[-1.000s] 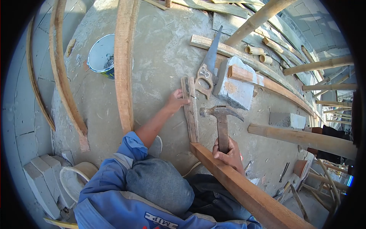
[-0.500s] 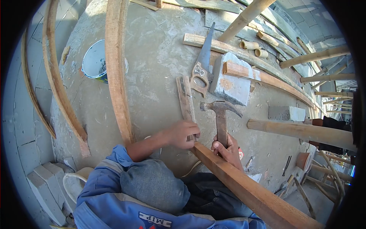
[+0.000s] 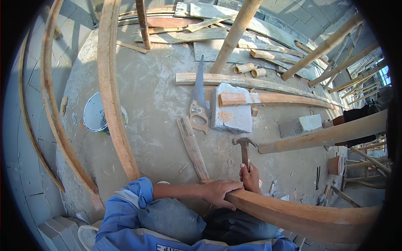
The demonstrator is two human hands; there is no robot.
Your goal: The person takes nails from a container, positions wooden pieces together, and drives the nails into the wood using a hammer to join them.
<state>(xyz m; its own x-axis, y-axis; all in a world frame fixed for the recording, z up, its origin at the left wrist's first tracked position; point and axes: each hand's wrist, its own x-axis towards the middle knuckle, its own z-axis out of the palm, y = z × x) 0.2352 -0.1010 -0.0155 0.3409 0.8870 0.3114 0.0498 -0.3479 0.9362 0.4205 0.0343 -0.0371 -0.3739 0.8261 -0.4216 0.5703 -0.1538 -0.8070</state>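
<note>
My left hand [image 3: 220, 193] is wrapped over the reddish wooden beam [image 3: 293, 209], which runs from in front of my knees to the lower right. Just beyond the beam, my right hand [image 3: 250, 178] grips the hammer [image 3: 245, 151] by its handle, with the metal head up. A short weathered wood piece [image 3: 192, 148] lies on the floor, its near end close to the beam's end. Past it is a handsaw [image 3: 199, 98], beside a pale block [image 3: 232, 113] with the end of another timber [image 3: 251, 98] resting on it.
A bucket [image 3: 95, 113] stands at the left behind a long upright timber [image 3: 109, 83]. Bamboo poles [image 3: 236, 35] rise at the back and right. Grey blocks [image 3: 63, 232] sit lower left. Another person's leg [image 3: 354, 115] shows at the right edge.
My left hand has moved from the short wood piece to the beam and now holds it. The hammer stays in my right hand, somewhat lower. The view has tilted up, showing more planks behind.
</note>
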